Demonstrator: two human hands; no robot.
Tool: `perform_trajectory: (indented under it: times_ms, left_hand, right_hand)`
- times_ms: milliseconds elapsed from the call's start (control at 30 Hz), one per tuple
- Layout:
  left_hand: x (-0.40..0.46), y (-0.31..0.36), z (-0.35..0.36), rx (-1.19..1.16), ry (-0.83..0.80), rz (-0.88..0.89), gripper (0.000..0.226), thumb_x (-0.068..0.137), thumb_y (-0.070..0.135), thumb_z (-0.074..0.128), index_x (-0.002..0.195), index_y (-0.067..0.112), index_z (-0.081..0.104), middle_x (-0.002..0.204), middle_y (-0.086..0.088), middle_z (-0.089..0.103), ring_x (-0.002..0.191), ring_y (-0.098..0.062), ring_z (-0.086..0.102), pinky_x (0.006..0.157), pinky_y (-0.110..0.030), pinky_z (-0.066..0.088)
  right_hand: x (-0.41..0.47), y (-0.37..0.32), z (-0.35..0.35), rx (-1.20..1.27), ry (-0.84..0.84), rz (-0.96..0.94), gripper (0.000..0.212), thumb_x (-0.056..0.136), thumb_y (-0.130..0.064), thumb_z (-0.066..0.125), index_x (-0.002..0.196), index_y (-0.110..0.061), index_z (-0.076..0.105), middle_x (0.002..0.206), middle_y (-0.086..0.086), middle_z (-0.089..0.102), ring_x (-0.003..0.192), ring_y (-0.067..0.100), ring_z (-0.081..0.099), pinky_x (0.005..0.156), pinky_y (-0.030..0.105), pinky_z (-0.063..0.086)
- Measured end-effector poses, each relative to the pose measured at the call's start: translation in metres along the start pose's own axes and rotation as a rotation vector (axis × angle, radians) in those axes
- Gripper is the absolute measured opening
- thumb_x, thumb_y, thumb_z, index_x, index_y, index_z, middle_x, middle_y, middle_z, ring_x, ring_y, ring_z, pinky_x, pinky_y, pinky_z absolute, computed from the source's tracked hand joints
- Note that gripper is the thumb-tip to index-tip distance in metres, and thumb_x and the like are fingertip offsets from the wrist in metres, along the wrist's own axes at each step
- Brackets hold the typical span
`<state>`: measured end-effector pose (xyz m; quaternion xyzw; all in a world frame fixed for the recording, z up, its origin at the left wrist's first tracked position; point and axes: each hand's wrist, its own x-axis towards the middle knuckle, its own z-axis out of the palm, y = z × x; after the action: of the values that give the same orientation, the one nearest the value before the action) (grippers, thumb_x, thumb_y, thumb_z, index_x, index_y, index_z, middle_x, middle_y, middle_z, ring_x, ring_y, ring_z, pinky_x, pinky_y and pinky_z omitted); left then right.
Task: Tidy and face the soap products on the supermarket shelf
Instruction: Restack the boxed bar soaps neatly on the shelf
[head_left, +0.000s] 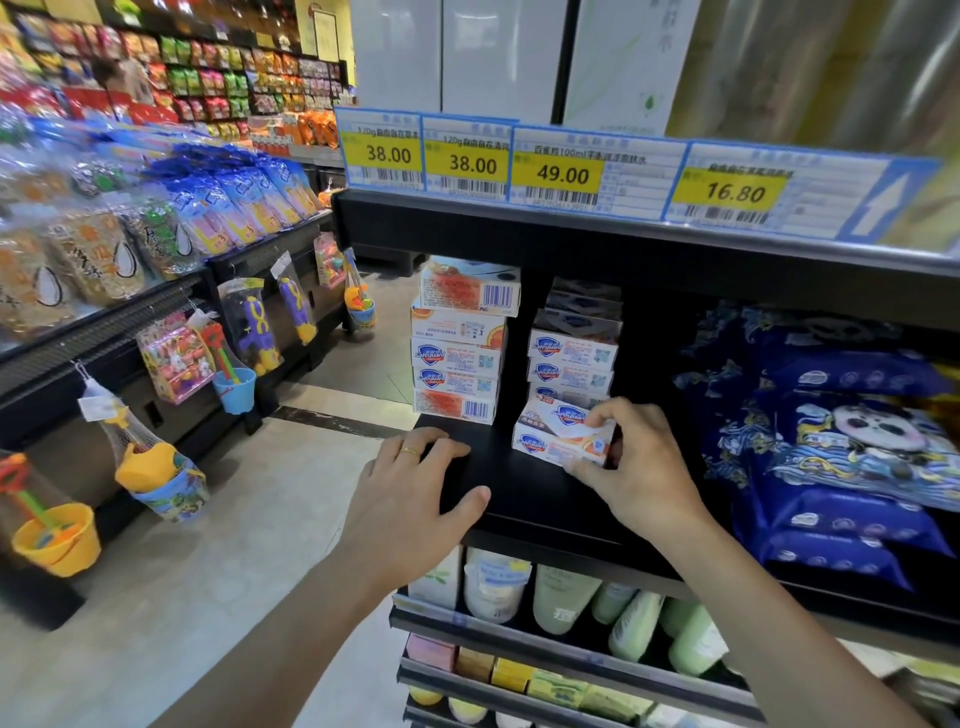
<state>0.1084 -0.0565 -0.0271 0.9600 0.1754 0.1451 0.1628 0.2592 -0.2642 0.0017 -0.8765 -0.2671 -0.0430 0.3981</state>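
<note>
White Safeguard soap boxes stand in two stacks on a black shelf (519, 488). The left stack (460, 353) rises several boxes high, some turned with the barcode side out. The right stack (571, 358) sits deeper in. At its foot lies a front soap box (556, 444), with a tilted soap box (563, 415) on top of it. My right hand (631, 457) grips the right end of these front boxes, thumb below and fingers curled over the top. My left hand (421, 483) rests flat on the shelf's front edge, fingers relaxed, a ring on one finger.
Dark blue panda-print packs (852, 447) fill the shelf to the right. Yellow price tags (563, 174) line the shelf above. Bottles and tubes (561, 597) stand on the shelf below. Across the aisle hang toys and sand buckets (234, 374) under bagged goods.
</note>
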Motion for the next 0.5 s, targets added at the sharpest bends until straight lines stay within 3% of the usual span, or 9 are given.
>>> perform_trajectory:
  times_ms: [167, 233, 300, 400, 500]
  left_hand:
    - [0.000, 0.011, -0.016, -0.236, 0.009, -0.078, 0.059, 0.090, 0.077, 0.037, 0.130, 0.041, 0.061, 0.129, 0.021, 0.058, 0.122, -0.007, 0.050, 0.106, -0.036, 0.042]
    - [-0.003, 0.019, -0.020, -0.449, 0.027, -0.113, 0.055, 0.089, 0.075, 0.042, 0.125, 0.041, 0.064, 0.117, 0.026, 0.065, 0.111, 0.003, 0.058, 0.095, -0.025, 0.047]
    - [-0.003, 0.030, -0.021, -0.706, -0.005, -0.172, 0.032, 0.097, 0.064, 0.055, 0.118, 0.042, 0.067, 0.108, 0.025, 0.072, 0.102, 0.007, 0.066, 0.083, -0.014, 0.048]
    - [0.002, 0.043, -0.026, -1.012, -0.043, -0.275, 0.016, 0.100, 0.045, 0.064, 0.112, 0.036, 0.070, 0.100, 0.018, 0.079, 0.093, 0.000, 0.075, 0.084, -0.022, 0.057]
    - [0.006, 0.047, -0.032, -1.159, -0.123, -0.327, 0.017, 0.099, 0.038, 0.069, 0.113, 0.029, 0.071, 0.100, 0.010, 0.081, 0.092, -0.005, 0.077, 0.077, -0.028, 0.065]
  right_hand:
    - [-0.028, 0.005, 0.004, 0.156, 0.090, -0.127, 0.054, 0.075, -0.009, 0.091, 0.113, -0.033, 0.062, 0.123, -0.010, 0.045, 0.107, 0.009, 0.060, 0.092, 0.022, 0.054]
    - [-0.038, 0.003, 0.007, 0.208, 0.102, -0.192, 0.057, 0.074, -0.008, 0.092, 0.114, -0.036, 0.062, 0.124, -0.013, 0.045, 0.109, 0.007, 0.061, 0.089, 0.016, 0.053]
    - [-0.045, 0.000, 0.010, 0.258, 0.117, -0.262, 0.058, 0.073, -0.005, 0.091, 0.114, -0.035, 0.063, 0.126, -0.012, 0.046, 0.112, 0.005, 0.061, 0.087, 0.011, 0.051]
    - [-0.052, -0.006, 0.011, 0.300, 0.128, -0.347, 0.057, 0.074, -0.003, 0.090, 0.117, -0.030, 0.063, 0.130, -0.011, 0.045, 0.121, 0.007, 0.058, 0.089, 0.013, 0.052]
    - [-0.056, -0.011, 0.008, 0.292, 0.116, -0.389, 0.060, 0.075, -0.006, 0.090, 0.122, -0.032, 0.061, 0.134, -0.012, 0.043, 0.130, 0.016, 0.054, 0.096, 0.018, 0.053]
